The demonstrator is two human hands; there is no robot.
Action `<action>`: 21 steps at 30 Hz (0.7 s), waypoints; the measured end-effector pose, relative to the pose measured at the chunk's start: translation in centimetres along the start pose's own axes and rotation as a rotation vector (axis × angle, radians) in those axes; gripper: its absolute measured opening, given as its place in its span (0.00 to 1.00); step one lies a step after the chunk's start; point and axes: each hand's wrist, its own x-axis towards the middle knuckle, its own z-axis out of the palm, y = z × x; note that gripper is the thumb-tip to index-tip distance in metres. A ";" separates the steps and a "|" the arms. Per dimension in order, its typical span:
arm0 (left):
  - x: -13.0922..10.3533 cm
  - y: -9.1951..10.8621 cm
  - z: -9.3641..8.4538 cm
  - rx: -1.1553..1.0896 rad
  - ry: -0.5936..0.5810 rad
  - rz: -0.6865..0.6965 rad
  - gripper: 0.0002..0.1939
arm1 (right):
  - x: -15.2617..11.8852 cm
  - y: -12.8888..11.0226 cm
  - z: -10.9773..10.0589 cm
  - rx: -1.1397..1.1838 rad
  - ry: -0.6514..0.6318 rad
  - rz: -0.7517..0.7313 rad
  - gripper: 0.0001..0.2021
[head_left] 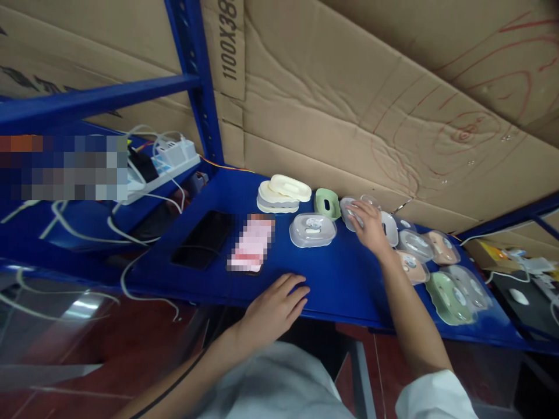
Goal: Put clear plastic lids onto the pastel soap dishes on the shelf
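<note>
My right hand (370, 226) reaches to the back of the blue table, its fingers curled over a grey soap box (347, 210) with a clear lid. Part of that box is hidden under the fingers. Near the front edge, my left hand (275, 308) rests on the tabletop with its fingers a little apart and nothing in it. Between the hands and the back wall sits a grey soap box under a clear lid (313, 230). A green soap box without a lid (327, 204) stands behind it, beside a stack of cream and grey pieces (279, 198).
Several lidded boxes, including a green one (449, 298) and a pink one (413, 267), crowd the right side. A lit phone (252, 243) and a black device (203, 238) lie left. A blue shelf post (192, 75) and cardboard wall (314, 105) bound the back.
</note>
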 end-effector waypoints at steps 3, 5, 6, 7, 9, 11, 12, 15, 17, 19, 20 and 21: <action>0.0 0.1 0.0 0.010 -0.004 0.006 0.13 | 3.5 -3.0 0.8 0.110 -0.116 -0.088 0.20; 0.1 0.1 0.0 0.021 -0.007 0.005 0.13 | 6.1 -4.8 1.9 0.124 -0.159 -0.118 0.18; 0.1 0.2 0.0 0.025 -0.006 0.003 0.12 | 7.3 -5.7 2.4 0.127 -0.173 -0.125 0.17; 0.1 0.2 -0.1 0.027 -0.005 0.002 0.12 | 8.5 -6.5 2.9 0.128 -0.185 -0.129 0.17; 0.2 0.3 -0.2 0.022 -0.008 0.004 0.12 | 10.5 -7.7 3.8 0.127 -0.210 -0.139 0.17; 0.2 0.4 -0.3 0.014 -0.015 0.003 0.12 | 11.8 -8.6 4.0 0.120 -0.235 -0.146 0.14; 0.2 0.4 -0.3 0.010 -0.018 0.001 0.12 | 11.9 -8.8 3.9 0.113 -0.239 -0.145 0.13; -0.1 0.6 -0.3 -0.012 0.015 -0.031 0.17 | 9.8 -9.0 1.8 0.084 -0.202 -0.125 0.12; -0.4 0.6 -0.3 -0.040 0.100 -0.073 0.24 | 5.9 -9.0 -0.5 0.068 -0.137 -0.130 0.14; -0.7 0.5 -0.3 -0.059 0.229 -0.094 0.30 | 0.3 -9.3 -2.9 0.058 -0.050 -0.171 0.14; -0.9 0.3 -0.3 -0.056 0.290 -0.087 0.32 | -2.9 -9.6 -3.9 0.054 -0.041 -0.186 0.14; -0.9 0.2 -0.3 -0.043 0.335 -0.070 0.33 | -6.0 -10.0 -4.6 0.054 -0.067 -0.203 0.13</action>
